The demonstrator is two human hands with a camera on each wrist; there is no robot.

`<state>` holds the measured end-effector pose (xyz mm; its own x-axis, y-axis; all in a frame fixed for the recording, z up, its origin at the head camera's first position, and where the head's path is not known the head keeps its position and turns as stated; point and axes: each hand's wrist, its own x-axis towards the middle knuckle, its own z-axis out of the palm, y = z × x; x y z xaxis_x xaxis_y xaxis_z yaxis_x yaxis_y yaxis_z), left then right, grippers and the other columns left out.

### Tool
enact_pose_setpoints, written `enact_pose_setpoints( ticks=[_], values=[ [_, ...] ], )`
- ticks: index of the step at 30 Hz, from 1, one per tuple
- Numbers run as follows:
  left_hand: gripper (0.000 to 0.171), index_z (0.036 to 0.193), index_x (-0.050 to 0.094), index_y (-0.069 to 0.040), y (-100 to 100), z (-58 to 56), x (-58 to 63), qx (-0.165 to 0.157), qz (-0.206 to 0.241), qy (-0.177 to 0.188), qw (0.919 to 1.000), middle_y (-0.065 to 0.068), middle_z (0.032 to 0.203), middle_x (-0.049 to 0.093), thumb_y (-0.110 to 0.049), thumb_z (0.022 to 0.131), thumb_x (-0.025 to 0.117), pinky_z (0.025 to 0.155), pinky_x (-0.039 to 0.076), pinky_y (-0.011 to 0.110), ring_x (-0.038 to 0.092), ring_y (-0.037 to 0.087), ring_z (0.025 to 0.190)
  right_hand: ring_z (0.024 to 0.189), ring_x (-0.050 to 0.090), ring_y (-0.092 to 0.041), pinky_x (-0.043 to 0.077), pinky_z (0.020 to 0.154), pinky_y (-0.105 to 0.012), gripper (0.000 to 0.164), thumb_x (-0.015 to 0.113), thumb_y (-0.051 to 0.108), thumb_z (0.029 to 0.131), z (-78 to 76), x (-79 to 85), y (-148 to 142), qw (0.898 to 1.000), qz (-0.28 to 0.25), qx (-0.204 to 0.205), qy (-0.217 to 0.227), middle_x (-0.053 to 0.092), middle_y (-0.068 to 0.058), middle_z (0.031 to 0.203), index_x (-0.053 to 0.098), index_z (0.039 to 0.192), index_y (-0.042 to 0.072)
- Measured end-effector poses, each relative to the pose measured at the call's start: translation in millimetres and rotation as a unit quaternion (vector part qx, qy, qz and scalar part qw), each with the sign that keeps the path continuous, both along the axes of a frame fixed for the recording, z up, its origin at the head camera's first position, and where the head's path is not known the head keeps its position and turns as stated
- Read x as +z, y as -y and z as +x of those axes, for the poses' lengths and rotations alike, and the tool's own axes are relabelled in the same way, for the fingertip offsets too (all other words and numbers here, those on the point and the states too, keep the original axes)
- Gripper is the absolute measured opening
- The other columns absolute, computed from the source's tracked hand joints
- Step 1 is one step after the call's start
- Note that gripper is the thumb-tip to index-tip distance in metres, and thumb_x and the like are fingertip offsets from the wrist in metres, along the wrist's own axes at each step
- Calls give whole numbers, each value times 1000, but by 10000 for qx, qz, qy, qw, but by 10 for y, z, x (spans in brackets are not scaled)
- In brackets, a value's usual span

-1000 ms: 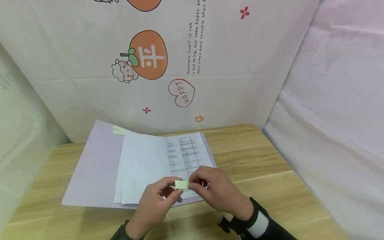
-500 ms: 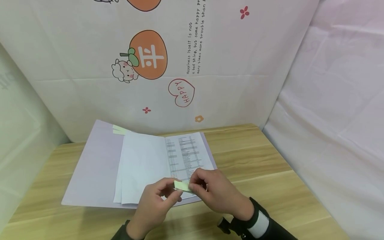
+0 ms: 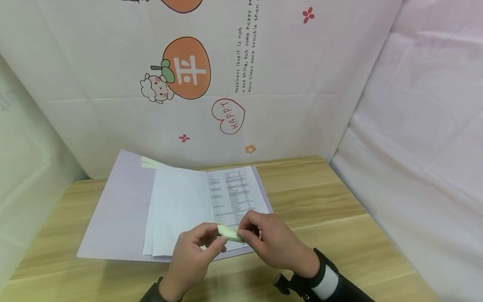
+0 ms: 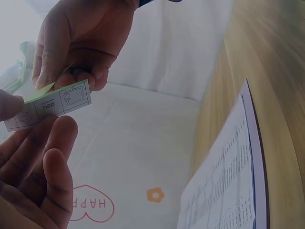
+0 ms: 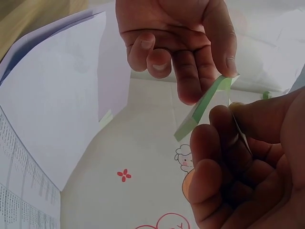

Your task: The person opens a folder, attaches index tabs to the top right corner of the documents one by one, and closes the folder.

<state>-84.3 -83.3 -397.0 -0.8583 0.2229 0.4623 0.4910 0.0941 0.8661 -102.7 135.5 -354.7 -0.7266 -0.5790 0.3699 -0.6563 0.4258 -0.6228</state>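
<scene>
Over the lower part of an open document folder, both hands hold a small pad of pale green sticky notes (image 3: 228, 232). My left hand (image 3: 191, 256) pinches the pad's left end between thumb and fingers. The thumb and index finger of my right hand (image 3: 272, 244) pinch its right end. In the left wrist view the pad's printed backing (image 4: 50, 106) faces the camera, and a green sheet lifts away from it. The right wrist view shows that top sheet (image 5: 224, 85) bent up in a curve between the hands. Curled fingers hide the gripped end there.
The lilac folder (image 3: 109, 209) lies open on the wood-grain table (image 3: 317, 197). Inside are a blank white page (image 3: 181, 205) on the left and a printed list page (image 3: 238, 188) on the right. Pale green strips (image 3: 150, 163) stick at the folder's upper left. Printed cloth (image 3: 279, 117) hangs behind.
The pad of sticky notes went from level to tilted, its right end now lower, and its sheet bows more. My right hand has dropped slightly; my left has barely moved. The folder stays put.
</scene>
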Motion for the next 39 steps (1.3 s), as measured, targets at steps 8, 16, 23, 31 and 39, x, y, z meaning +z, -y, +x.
enact_pose_setpoints(
  ticks=[8, 16, 23, 31, 39],
  values=[
    [9, 102, 72, -9, 9, -1, -3, -69, 100, 249, 9996, -4, 85, 72, -9, 94, 70, 61, 57, 34, 68, 16, 65, 63, 48, -1, 43, 51, -19, 8, 62, 21, 101, 6, -1, -10, 10000, -32, 23, -73, 55, 14, 77, 58, 94, 17],
    [7, 99, 72, -8, 66, -1, 35, 407, 480, 745, 9952, 2, 83, 70, -7, 93, 70, 53, 55, 32, 67, 21, 63, 65, 50, -2, 44, 52, -21, 8, 62, 19, 101, 21, 7, -80, 9995, 43, -287, -87, 57, 13, 78, 58, 93, 19],
    [16, 107, 67, -3, 102, -12, 45, 203, 787, 1131, 9902, 12, 91, 65, 2, 93, 66, 59, 58, 38, 67, 25, 70, 66, 51, -4, 45, 53, -22, 9, 63, 19, 100, -20, 31, -216, 9974, 221, -635, -247, 55, 15, 79, 58, 93, 19],
    [23, 110, 64, -11, 48, -10, -21, -41, -36, 1157, 9933, 6, 86, 64, 1, 91, 68, 58, 57, 35, 66, 19, 65, 60, 47, -4, 42, 50, -23, 9, 61, 21, 101, -98, 112, -447, 9944, 511, -915, -107, 53, 13, 75, 61, 93, 18],
    [20, 79, 55, -20, -321, -15, -242, -517, -1945, -94, 9795, -14, 77, 60, -7, 86, 68, 57, 50, 21, 56, 0, 66, 57, 44, -3, 40, 47, -23, 7, 64, 15, 99, -143, 133, -716, 9881, 642, -1353, -351, 52, 14, 73, 63, 92, 16]
  ],
)
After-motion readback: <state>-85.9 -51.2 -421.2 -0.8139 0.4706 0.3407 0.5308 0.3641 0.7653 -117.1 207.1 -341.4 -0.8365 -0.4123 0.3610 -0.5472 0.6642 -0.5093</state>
